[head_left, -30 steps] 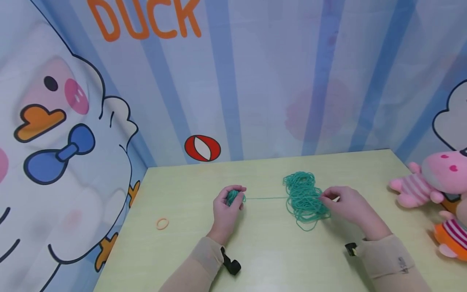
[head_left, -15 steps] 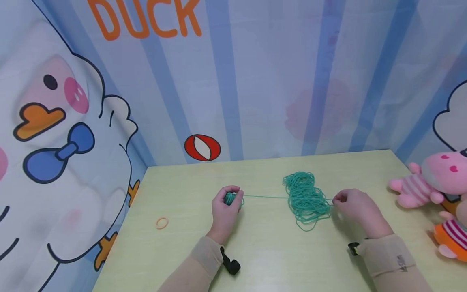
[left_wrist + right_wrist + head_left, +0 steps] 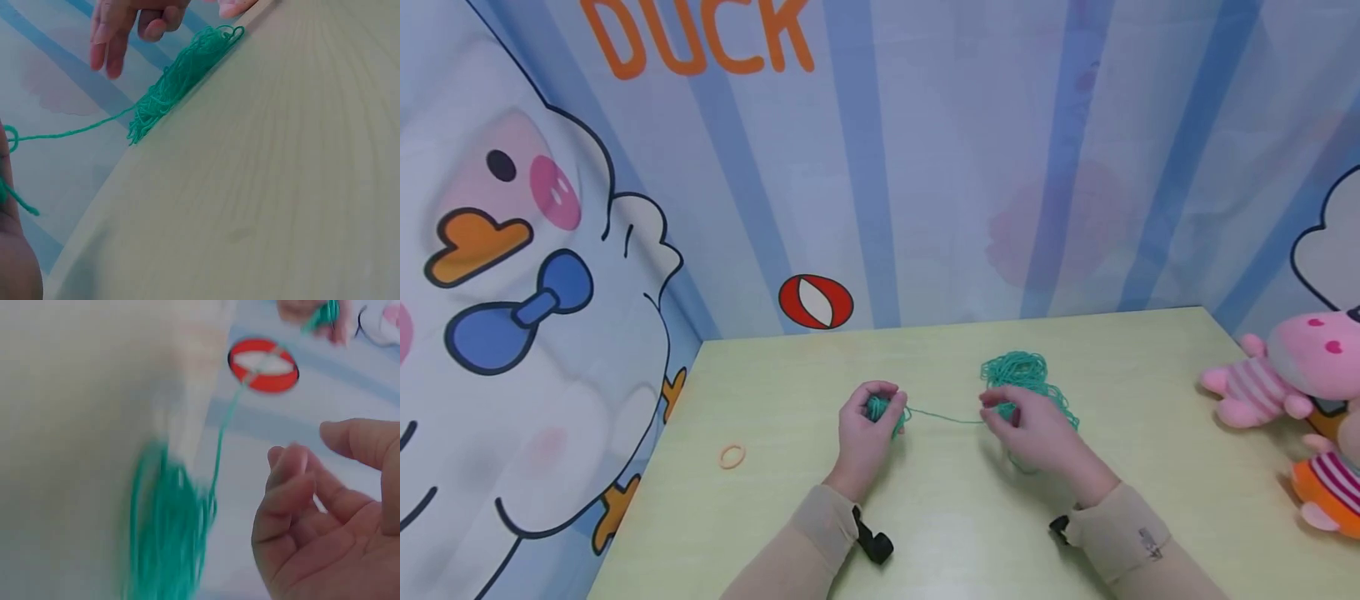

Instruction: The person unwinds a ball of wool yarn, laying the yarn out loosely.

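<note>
My left hand [image 3: 863, 433] curls round a small ball of green yarn [image 3: 876, 407] above the table. From that ball a single strand [image 3: 951, 419] runs right to a loose heap of green yarn [image 3: 1015, 367] lying on the table. Over the front of the heap hovers my right hand [image 3: 1041, 429], hiding part of it in the head view. Its thumb and fingers stand apart in the right wrist view, with nothing between them, and the blurred heap [image 3: 172, 531] is beside it. The left wrist view shows the heap [image 3: 181, 78] and a yarn end hanging from the ball.
A thin orange ring [image 3: 722, 457] lies on the table [image 3: 790, 392] to the left. Plush toys, a pink one [image 3: 1311, 358] and one in stripes and orange [image 3: 1330, 487], stand at the right edge. A printed duck curtain [image 3: 940, 167] hangs behind the table.
My right hand first drew right past the heap, pinching yarn, then swung back left over its front with its fingers apart. The strand now sags slightly. The left hand has barely moved.
</note>
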`<state>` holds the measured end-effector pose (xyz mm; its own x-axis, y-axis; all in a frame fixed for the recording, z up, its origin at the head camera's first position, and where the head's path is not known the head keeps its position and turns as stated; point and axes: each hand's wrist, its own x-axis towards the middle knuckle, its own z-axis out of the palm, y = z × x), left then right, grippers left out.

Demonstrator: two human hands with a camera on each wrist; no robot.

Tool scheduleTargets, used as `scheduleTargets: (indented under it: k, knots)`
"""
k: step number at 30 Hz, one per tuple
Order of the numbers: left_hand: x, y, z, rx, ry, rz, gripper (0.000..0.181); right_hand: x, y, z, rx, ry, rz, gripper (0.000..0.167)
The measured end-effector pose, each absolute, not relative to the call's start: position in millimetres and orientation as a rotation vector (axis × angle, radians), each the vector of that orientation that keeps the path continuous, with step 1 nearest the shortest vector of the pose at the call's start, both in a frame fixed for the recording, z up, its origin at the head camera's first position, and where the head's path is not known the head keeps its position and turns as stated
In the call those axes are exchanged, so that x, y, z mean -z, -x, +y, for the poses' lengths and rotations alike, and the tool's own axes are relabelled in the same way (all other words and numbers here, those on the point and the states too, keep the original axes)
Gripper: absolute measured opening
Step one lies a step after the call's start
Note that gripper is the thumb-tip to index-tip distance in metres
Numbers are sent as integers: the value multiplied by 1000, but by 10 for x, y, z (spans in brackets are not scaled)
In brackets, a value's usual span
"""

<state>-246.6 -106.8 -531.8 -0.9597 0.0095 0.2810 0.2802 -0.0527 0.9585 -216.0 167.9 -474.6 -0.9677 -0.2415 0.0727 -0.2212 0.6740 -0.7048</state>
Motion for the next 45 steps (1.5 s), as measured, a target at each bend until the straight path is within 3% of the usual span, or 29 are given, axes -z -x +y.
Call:
scheduleTargets:
  k: [8,15,32,45]
  knots:
    - [5319,2442,-1061,2136,379,-2086,43,4898,2229,1070,1257,572,2707,52]
    - [5296,2429,-1052,2207,449,-2047,35,4889,2243,994,1245,475,2864,21]
    - [5318,2457,-1037,2249,333,-1961,18,4821,2146,1734,1637,454,2890,20]
    - [5347,2502,-1071,1988,223,-2071,31,4909,2197,2362,1429,171,2984,32]
